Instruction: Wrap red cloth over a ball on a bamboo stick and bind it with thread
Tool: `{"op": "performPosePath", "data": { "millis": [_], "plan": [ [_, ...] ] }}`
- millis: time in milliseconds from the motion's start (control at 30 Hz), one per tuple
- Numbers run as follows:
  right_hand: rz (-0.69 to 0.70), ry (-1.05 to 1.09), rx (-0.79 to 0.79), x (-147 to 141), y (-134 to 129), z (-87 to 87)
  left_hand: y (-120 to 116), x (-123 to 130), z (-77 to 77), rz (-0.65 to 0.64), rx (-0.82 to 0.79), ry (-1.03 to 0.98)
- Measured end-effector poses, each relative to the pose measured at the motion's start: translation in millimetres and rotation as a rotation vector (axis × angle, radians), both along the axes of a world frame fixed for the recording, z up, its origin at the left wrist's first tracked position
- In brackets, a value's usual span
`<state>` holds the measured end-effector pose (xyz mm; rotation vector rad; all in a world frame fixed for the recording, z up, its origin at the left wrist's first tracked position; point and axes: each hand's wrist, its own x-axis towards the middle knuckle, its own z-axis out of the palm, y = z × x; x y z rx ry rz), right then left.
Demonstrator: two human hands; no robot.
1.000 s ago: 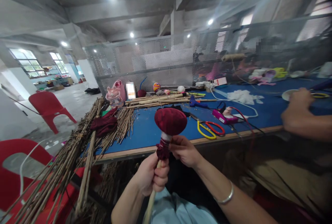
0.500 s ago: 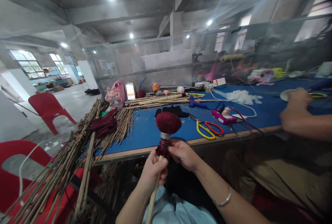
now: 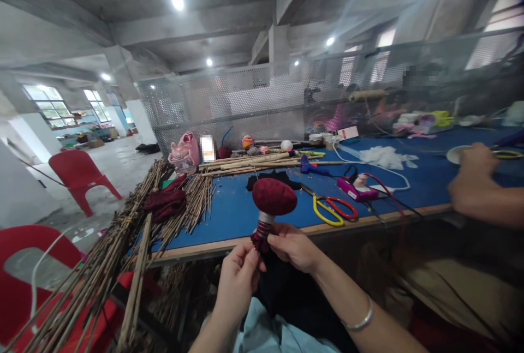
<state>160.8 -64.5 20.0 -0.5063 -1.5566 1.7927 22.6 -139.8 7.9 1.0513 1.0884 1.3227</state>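
A maroon cloth-covered ball [image 3: 274, 196] is held up in front of the table's front edge, leaning to the right. Below it is a narrow neck with a white band [image 3: 267, 219] and several turns of binding, ending in a gathered cloth ruffle [image 3: 259, 241]. My right hand [image 3: 297, 248] is closed around the neck from the right, with its thumb on the binding. At the ruffle's lower edge, my left hand [image 3: 240, 272] is closed in a pinch on the cloth. No stick shows below the ruffle.
Yellow-and-red-handled scissors [image 3: 333, 210], black cloth [image 3: 268, 178] and a purple device [image 3: 357, 189] lie on the blue table [image 3: 229, 216]. Bundled thin sticks [image 3: 118, 244] and maroon fabric [image 3: 166, 204] stand left. A co-worker's hand [image 3: 477, 162] holds a white round thing at right.
My left hand has shifted from the pale stick up to the ruffle's edge, and the stick has gone out of sight. The ball has tilted and moved slightly right.
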Motion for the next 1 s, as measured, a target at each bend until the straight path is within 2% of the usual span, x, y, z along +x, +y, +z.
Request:
{"op": "performPosePath", "data": {
  "millis": [67, 133, 200, 300, 400, 500, 600, 700, 800, 867, 1000],
  "plan": [
    [-0.036, 0.036, 0.011, -2.1, -1.8, 5.0, 2.4, -0.1, 2.0, -0.072, -0.019, -0.052],
    [-0.100, 0.059, 0.011, -6.2, -4.9, 7.9, 3.7, -0.7, 4.6, -0.082, -0.041, 0.002],
    [-0.126, 0.067, -0.005, -11.5, -7.6, 6.7, 3.3, -0.4, 6.4, 0.012, -0.026, 0.111],
    [-0.132, 0.076, -0.015, -18.5, -9.4, -0.3, 1.2, 1.8, 5.8, 0.193, 0.141, 0.269],
    [-0.131, 0.044, 0.028, -19.8, -8.6, -4.7, 0.1, 1.7, 2.9, 0.232, 0.272, 0.401],
    [-0.144, -0.050, 0.087, -14.0, -8.0, -2.1, 1.0, -2.9, 1.0, 0.210, 0.274, 0.428],
    [-0.287, -0.173, 0.184, -5.9, -10.7, 4.7, 3.2, -9.0, 0.6, 0.226, 0.259, 0.385],
    [-0.376, -0.176, 0.204, -0.7, -15.8, 9.5, 4.9, -13.1, 1.4, 0.243, 0.259, 0.371],
    [-0.348, -0.137, 0.128, 1.4, -18.0, 6.9, 4.8, -14.1, 3.7, 0.256, 0.263, 0.337],
    [-0.312, -0.116, 0.059, 1.7, -16.8, 1.2, 3.3, -13.9, 5.7, 0.242, 0.222, 0.226],
    [-0.275, -0.004, -0.062, 0.4, -13.1, -10.6, -3.1, -13.3, 10.5, 0.051, 0.010, -0.115]
  ]
}}
